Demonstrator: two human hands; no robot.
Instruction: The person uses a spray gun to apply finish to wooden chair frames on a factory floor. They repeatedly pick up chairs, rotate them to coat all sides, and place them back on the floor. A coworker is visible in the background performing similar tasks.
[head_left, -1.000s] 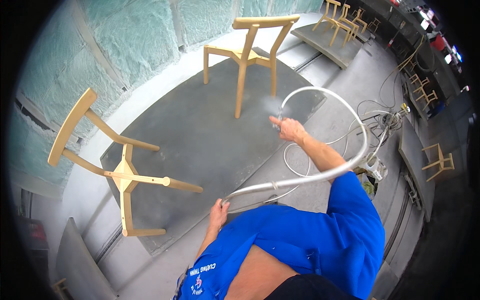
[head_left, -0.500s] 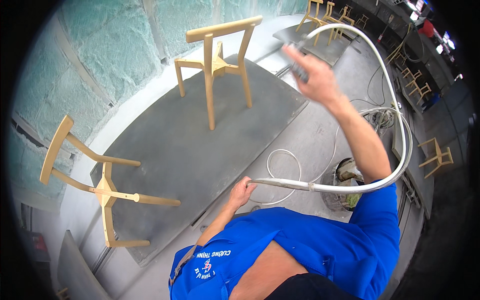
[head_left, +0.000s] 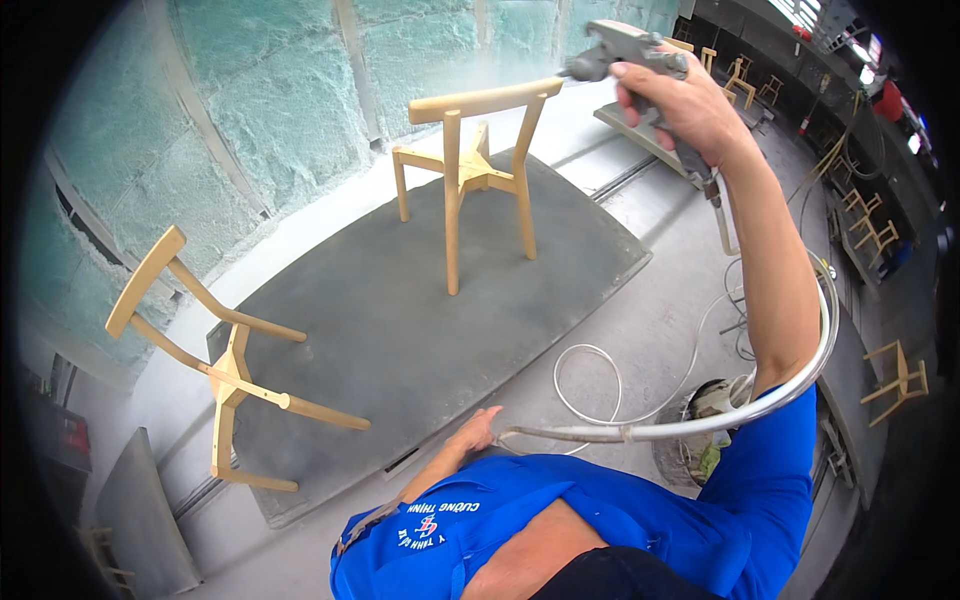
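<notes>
My right hand [head_left: 705,112] is raised and closed around a grey spray gun [head_left: 632,55], its nozzle close to the right end of a wooden chair frame's top rail [head_left: 485,100]. That seatless frame stands on a dark grey board [head_left: 390,310]. Faint mist hangs behind the rail. Low in front of my body, my left hand [head_left: 470,434] is at the end of a thick pale hose [head_left: 690,428], apparently gripping it with one finger stretched out. The hose loops round below my right arm. A second chair frame [head_left: 228,378] is at the board's left end.
Greenish, coated wall panels [head_left: 270,110] line the far side. Thin hose coils [head_left: 590,385] lie on the floor, beside a dirty bucket [head_left: 690,460] near my right elbow. More chair frames [head_left: 895,380] stand to the right. Another grey board [head_left: 150,520] is at lower left.
My right hand has swung up and right with the spray gun, now turned toward the chair's top rail. The pale hose has dropped lower round my arm. The view has shifted slightly.
</notes>
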